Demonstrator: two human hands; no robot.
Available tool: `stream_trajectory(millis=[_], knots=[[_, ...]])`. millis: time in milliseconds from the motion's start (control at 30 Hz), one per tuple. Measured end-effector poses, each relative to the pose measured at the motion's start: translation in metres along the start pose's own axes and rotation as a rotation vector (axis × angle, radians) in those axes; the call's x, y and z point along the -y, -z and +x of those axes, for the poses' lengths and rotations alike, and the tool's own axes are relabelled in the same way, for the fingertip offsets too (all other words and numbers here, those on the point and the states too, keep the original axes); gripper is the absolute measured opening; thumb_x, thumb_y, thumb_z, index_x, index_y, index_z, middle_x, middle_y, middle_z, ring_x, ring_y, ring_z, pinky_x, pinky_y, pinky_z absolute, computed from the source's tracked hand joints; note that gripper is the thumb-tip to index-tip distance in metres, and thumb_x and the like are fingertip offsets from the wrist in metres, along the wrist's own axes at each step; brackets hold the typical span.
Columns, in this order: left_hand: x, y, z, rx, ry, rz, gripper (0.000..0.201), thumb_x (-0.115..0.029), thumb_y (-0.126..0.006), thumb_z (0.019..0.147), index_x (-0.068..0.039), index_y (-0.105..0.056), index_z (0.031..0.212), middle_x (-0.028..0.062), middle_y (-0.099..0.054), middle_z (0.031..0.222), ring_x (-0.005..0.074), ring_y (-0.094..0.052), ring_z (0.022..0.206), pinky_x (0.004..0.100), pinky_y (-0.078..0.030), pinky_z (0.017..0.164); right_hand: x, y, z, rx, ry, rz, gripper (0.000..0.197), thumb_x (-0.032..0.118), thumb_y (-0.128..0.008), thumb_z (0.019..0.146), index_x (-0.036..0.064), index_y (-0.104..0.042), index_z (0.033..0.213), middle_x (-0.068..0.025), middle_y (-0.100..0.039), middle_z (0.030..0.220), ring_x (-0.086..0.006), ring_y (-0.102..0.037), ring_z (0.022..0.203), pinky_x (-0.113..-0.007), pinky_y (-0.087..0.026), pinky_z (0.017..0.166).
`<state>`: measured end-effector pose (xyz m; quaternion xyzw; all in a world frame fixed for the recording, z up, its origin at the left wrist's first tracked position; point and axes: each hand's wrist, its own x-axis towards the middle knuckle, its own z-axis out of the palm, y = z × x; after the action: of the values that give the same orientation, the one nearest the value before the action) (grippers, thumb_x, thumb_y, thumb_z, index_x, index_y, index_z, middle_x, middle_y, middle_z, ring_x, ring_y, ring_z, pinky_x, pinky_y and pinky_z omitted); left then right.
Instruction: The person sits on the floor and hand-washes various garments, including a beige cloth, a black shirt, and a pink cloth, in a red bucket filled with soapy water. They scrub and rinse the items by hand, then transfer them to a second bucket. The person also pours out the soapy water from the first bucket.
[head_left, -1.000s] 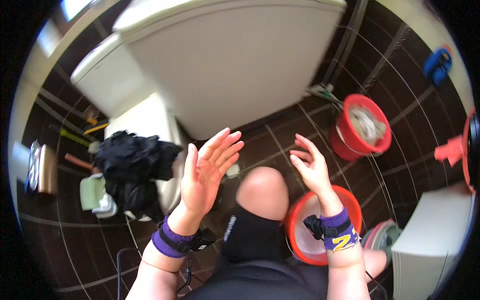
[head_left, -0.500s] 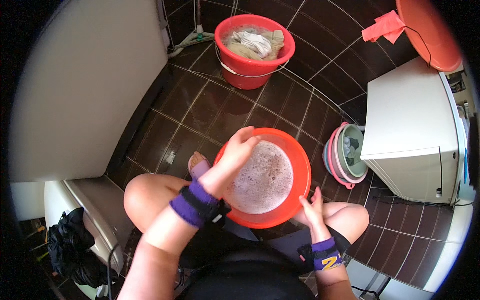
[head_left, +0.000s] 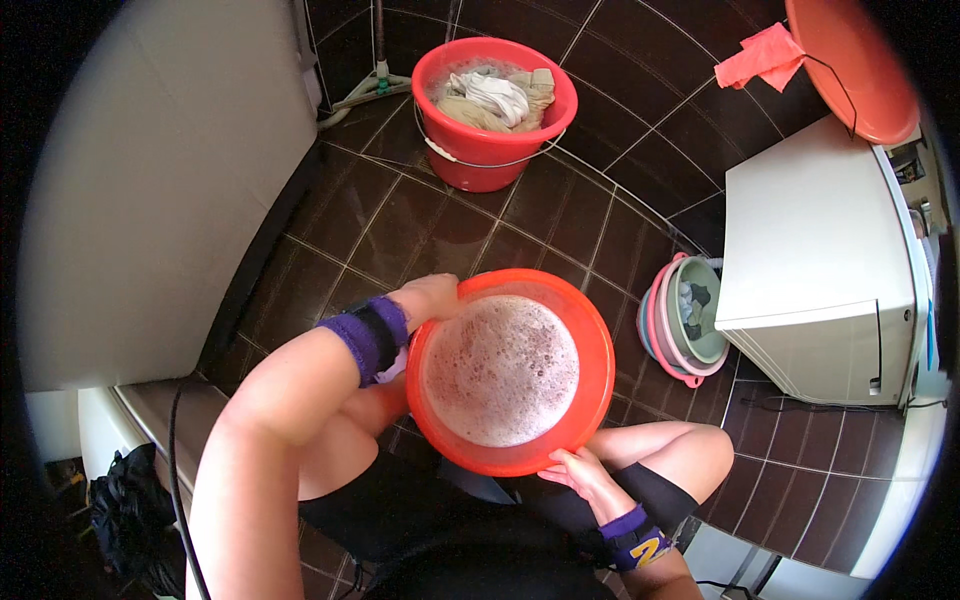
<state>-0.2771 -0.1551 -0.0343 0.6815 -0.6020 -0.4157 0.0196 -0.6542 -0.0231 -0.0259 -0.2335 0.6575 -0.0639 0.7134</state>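
Note:
A round orange-red basin (head_left: 597, 360) is in front of me, between my bent knees. Murky water topped with pale foam (head_left: 500, 370) fills much of it. At the basin's far left rim, my left hand (head_left: 432, 297) is closed on the edge, its fingertips partly hidden. My right hand (head_left: 580, 474) grips the near right rim, thumb on top and fingers below. Both wrists wear purple bands with black straps. Whether the basin touches the floor I cannot tell.
A red bucket (head_left: 480, 160) with wet clothes stands by the far wall. Stacked basins (head_left: 712, 345) sit beside a white cabinet (head_left: 800, 230) at right. An orange basin (head_left: 860, 70) with a pink cloth (head_left: 760, 57) is above it. Black fabric (head_left: 130, 510) lies at lower left.
My left hand has moved from over the foam to the far left rim. My right hand has slid left along the near rim and closed on it. The basin has shifted slightly nearer and left.

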Motion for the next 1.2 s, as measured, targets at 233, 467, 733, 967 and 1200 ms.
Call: stream_trajectory(millis=[233, 467, 733, 967, 1200], knots=[[0.054, 0.027, -0.028, 0.102, 0.157, -0.309, 0.047, -0.022, -0.055, 0.086, 0.001, -0.044, 0.126, 0.0226, -0.061, 0.110, 0.0336, -0.066, 0.091, 0.0451, -0.056, 0.073, 0.072, -0.037, -0.026, 0.050, 0.226, -0.189, 0.042, 0.010, -0.055, 0.091, 0.0023, -0.039, 0.129, -0.0145, -0.059, 0.112, -0.0235, -0.065, 0.088, -0.035, -0.058, 0.073], [0.153, 0.019, -0.031, 0.289, 0.269, -0.894, 0.036, -0.011, -0.050, 0.091, 0.001, -0.043, 0.125, 0.0180, -0.062, 0.106, 0.0274, -0.067, 0.080, 0.0445, -0.058, 0.069, 0.164, -0.101, -0.001, -0.041, 0.554, -0.430, 0.048, 0.017, -0.064, 0.086, 0.0009, -0.038, 0.123, -0.0121, -0.059, 0.103, -0.0169, -0.064, 0.079, -0.025, -0.054, 0.052], [0.207, -0.011, -0.034, 0.127, 0.285, -1.264, 0.031, -0.014, -0.051, 0.090, -0.001, -0.051, 0.118, 0.0147, -0.063, 0.106, 0.0292, -0.065, 0.087, 0.0463, -0.056, 0.074, 0.258, -0.176, 0.047, 0.045, 0.754, -0.553, 0.034, 0.007, -0.060, 0.084, -0.0024, -0.045, 0.113, -0.0097, -0.061, 0.080, -0.0151, -0.059, 0.052, -0.026, -0.047, 0.042], [0.252, -0.086, -0.032, 0.122, 0.370, -1.430, 0.030, -0.018, -0.053, 0.088, -0.002, -0.058, 0.114, 0.0105, -0.065, 0.105, 0.0245, -0.064, 0.091, 0.0432, -0.054, 0.078, 0.290, -0.270, 0.076, 0.080, 0.782, -0.815, 0.027, 0.014, -0.062, 0.082, -0.0025, -0.055, 0.102, -0.0068, -0.061, 0.068, -0.0137, -0.055, 0.044, -0.028, -0.046, 0.042], [0.261, -0.131, -0.035, 0.157, 0.330, -1.672, 0.030, -0.019, -0.050, 0.091, -0.003, -0.060, 0.114, 0.0088, -0.064, 0.115, 0.0223, -0.063, 0.101, 0.0378, -0.053, 0.081, 0.304, -0.339, 0.098, 0.132, 0.770, -1.024, 0.026, 0.018, -0.061, 0.078, -0.0016, -0.061, 0.094, -0.0092, -0.062, 0.063, -0.0157, -0.060, 0.048, -0.030, -0.050, 0.045]])
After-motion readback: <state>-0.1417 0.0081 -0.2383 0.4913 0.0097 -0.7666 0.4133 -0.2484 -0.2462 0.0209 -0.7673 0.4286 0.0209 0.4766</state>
